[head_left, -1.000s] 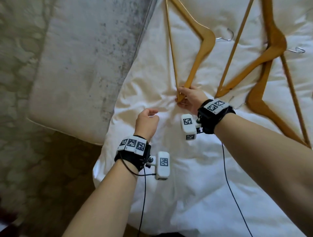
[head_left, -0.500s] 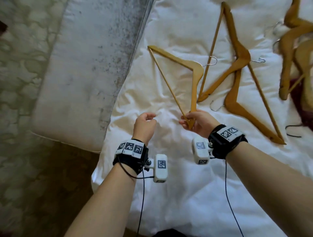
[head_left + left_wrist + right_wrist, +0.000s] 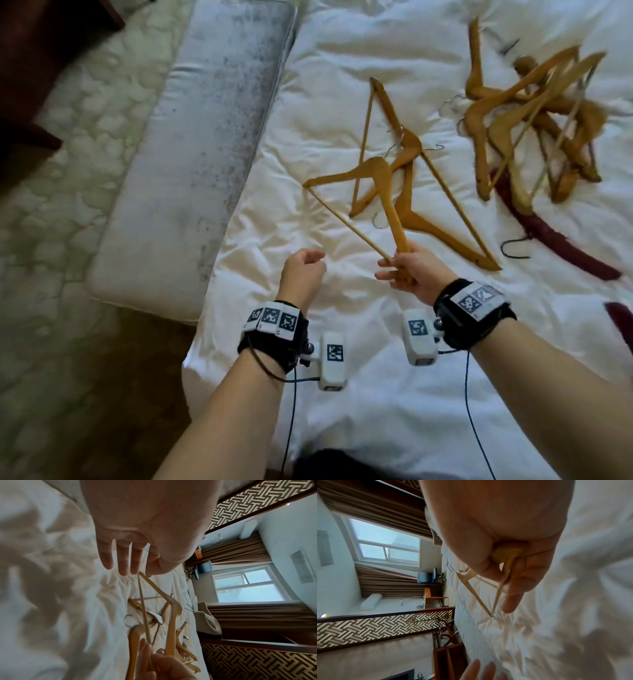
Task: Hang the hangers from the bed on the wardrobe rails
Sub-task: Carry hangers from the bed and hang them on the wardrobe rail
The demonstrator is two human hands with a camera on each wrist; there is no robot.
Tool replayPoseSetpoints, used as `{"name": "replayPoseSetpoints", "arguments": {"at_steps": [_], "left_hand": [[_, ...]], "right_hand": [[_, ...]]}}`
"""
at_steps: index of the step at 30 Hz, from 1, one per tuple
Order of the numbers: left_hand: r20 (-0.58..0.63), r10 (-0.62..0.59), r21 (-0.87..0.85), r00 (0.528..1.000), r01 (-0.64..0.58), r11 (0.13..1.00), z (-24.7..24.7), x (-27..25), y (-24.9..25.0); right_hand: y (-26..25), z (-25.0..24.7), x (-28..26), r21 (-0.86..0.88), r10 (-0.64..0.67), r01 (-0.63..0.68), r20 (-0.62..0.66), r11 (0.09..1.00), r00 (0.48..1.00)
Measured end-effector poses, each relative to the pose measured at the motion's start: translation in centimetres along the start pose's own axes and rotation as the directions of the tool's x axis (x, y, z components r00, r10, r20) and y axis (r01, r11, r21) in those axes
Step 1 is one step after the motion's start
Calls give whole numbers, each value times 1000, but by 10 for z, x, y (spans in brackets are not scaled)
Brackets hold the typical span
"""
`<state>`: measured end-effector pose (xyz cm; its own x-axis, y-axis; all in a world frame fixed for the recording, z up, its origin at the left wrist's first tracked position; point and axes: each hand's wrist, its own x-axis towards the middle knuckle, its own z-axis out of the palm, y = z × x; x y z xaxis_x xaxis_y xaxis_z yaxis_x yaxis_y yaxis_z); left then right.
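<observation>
My right hand [image 3: 407, 270] grips one end corner of a wooden hanger [image 3: 383, 185], where its arm and bar meet, and holds it tilted up off the white bed [image 3: 342, 68]. The right wrist view shows the thumb and fingers of that right hand [image 3: 505, 568] curled round the hanger's end [image 3: 498, 595]. To its left, my left hand [image 3: 303, 270] hovers over the duvet with relaxed fingers [image 3: 123, 561] and holds nothing. Two more wooden hangers [image 3: 411, 161] lie crossed on the bed behind the held one. Several lie in a pile [image 3: 534, 113] at the far right.
A dark red hanger [image 3: 548, 233] lies on the bed below the pile. A grey cushioned bench [image 3: 191, 154] runs along the bed's left side, with patterned carpet [image 3: 51, 205] beyond it. Dark wooden furniture [image 3: 34, 51] stands at the top left.
My right hand has lifted the hanger off the duvet and drawn it toward me. The view has shifted, so the pile at the right now shows. My left hand has barely moved.
</observation>
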<state>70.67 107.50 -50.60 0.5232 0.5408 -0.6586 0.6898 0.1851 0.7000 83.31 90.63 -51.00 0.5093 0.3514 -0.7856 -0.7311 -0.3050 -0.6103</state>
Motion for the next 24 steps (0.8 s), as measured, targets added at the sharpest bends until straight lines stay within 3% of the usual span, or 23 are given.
{"name": "replayPoseSetpoints", "arguments": {"at_steps": [6, 15, 24], "left_hand": [[-18, 118, -7, 993, -119, 993, 40, -83, 27], [-25, 292, -24, 956, -293, 956, 112, -217, 64], [-32, 360, -100, 932, -362, 927, 144, -297, 93]], "right_hand": [[2, -56, -75, -105, -77, 77, 7, 992, 997], [3, -136, -189, -207, -242, 262, 119, 943, 963], [-11, -190, -275, -317, -359, 428, 255, 846, 898]]}}
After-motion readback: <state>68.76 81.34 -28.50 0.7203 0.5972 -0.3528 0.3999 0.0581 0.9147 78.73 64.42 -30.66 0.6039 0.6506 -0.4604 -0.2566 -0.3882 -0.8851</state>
